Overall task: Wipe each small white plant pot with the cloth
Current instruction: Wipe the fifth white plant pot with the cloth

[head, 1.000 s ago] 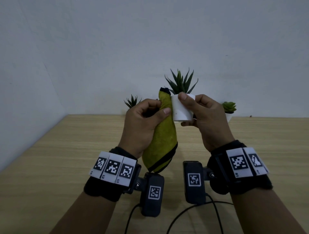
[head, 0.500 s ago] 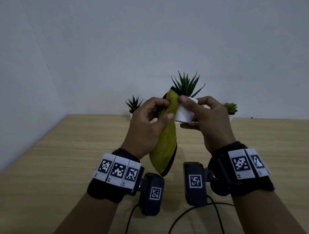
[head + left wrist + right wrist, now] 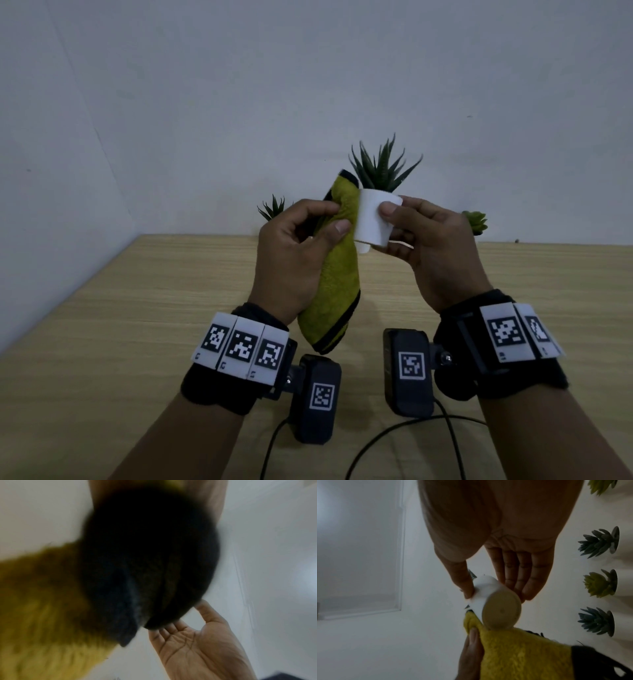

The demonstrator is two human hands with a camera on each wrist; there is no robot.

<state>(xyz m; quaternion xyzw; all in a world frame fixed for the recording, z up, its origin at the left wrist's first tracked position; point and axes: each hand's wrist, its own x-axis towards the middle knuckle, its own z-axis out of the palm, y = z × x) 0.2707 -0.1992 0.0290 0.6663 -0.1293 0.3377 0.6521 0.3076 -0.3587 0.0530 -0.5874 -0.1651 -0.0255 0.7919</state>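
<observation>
My right hand (image 3: 407, 226) holds a small white plant pot (image 3: 373, 221) with a spiky green plant (image 3: 382, 168) up above the table, thumb on its front and fingers behind. In the right wrist view the pot (image 3: 485, 591) shows its round base between thumb and fingers. My left hand (image 3: 301, 246) grips a yellow-green cloth (image 3: 337, 281) with a black edge and presses its upper part against the pot's left side. The cloth (image 3: 39, 615) hangs blurred across the left wrist view, and it (image 3: 518, 653) meets the pot's base in the right wrist view.
More small potted plants stand along the wall at the back of the wooden table (image 3: 120, 325): a spiky one (image 3: 274, 207) at left and a light green one (image 3: 476, 221) at right. The right wrist view shows three in a row (image 3: 599, 584). Cables (image 3: 376, 442) trail near the front edge.
The pot has turned in my right hand, so more of its white side faces me. The cloth has slid from the pot's front to its left side.
</observation>
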